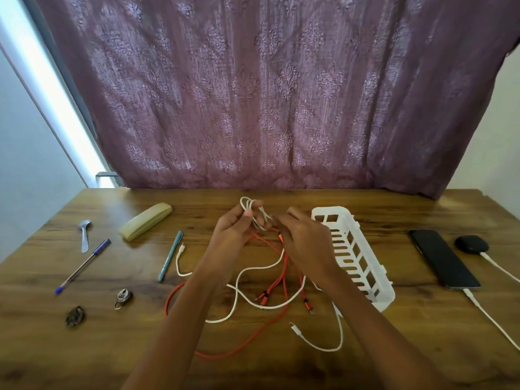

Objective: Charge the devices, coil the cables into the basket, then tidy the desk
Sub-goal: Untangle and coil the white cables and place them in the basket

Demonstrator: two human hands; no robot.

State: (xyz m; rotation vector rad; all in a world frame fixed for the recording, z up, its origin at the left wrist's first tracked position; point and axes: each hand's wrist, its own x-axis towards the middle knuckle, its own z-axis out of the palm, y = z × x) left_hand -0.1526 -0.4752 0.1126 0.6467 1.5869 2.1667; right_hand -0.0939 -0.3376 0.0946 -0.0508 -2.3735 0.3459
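Wood-grain worktop, brown and streaked, carries a loose tangle of cables at its middle. A smooth white cable winds across a braided orange cable that splits into several short plug ends. Just right of the tangle lies a white plastic basket, oblong and slotted along its wall. Farther right, a flat black phone and a rounded black earbud case each have a white lead plugged in.

The left hand is raised above the tangle, its fingers curled round several small loops of the white cable. The right hand hovers close beside it, fingers half bent near the strands and an orange plug; blur hides whether they grip anything.

On the left lie a cream oblong case, a metal spoon, a blue pen, a teal pen and a small padlock. A purple patterned curtain hangs behind.
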